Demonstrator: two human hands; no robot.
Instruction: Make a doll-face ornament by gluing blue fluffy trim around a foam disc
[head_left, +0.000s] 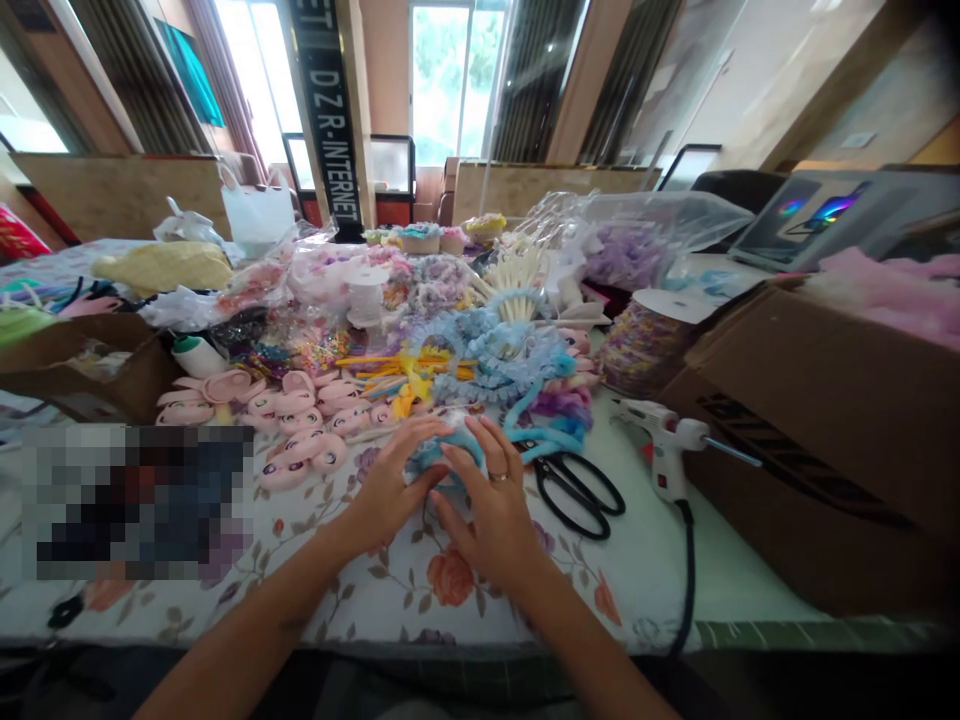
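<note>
Both hands meet around a small light-blue fluffy piece at the middle of the floral tablecloth. My left hand curls round its left side, thumb toward the centre. From the right, my right hand, with a ring on one finger, has its fingers bent over the piece. The hands hide much of it. Black-handled scissors lie just right of my right hand, their blades partly under blue fuzzy stems. Pink doll-like heads lie left of my left hand.
A white glue gun with a black cable stands at the right, beside a large cardboard box. Behind the hands are blue ruffled trim, a spool of colourful yarn and plastic bags. A smaller box is at left.
</note>
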